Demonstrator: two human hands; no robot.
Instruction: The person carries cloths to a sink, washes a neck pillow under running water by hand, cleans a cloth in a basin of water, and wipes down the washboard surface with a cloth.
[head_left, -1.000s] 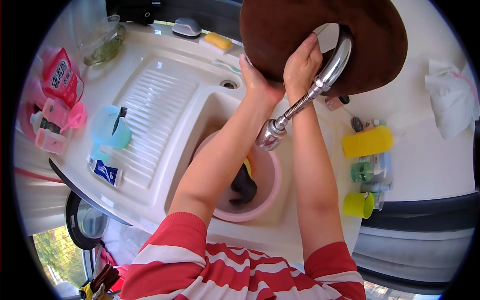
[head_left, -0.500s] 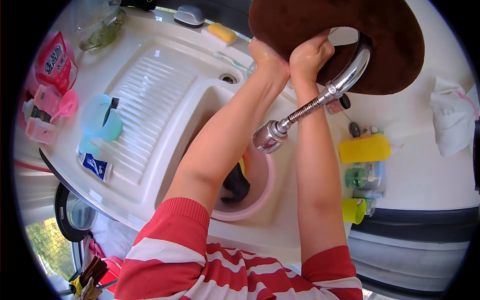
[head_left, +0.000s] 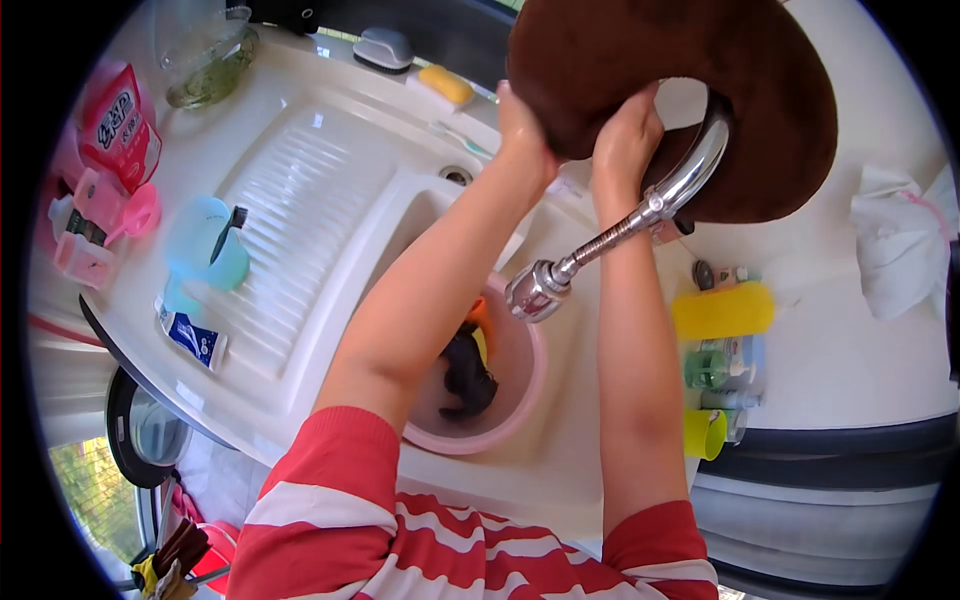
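Observation:
A dark brown plush neck pillow, curved around an opening, is held up beyond the faucet at the top of the view. My left hand grips its lower left edge, with most fingers hidden. Close beside it, my right hand is closed on the same part, near the opening. The chrome faucet arches in front of the pillow, its nozzle pointing down between my forearms. Below, a pink basin stands in the sink, holding a black item and something orange.
On the left ledge are a blue cup, a toothpaste tube and a red detergent bag. A brush and yellow sponge lie at the back. Several bottles, one yellow, and a white cloth are at right.
The pillow has come slightly lower and tilted, still in both hands. My left forearm has shifted a little left, showing more of the basin and the orange thing in it.

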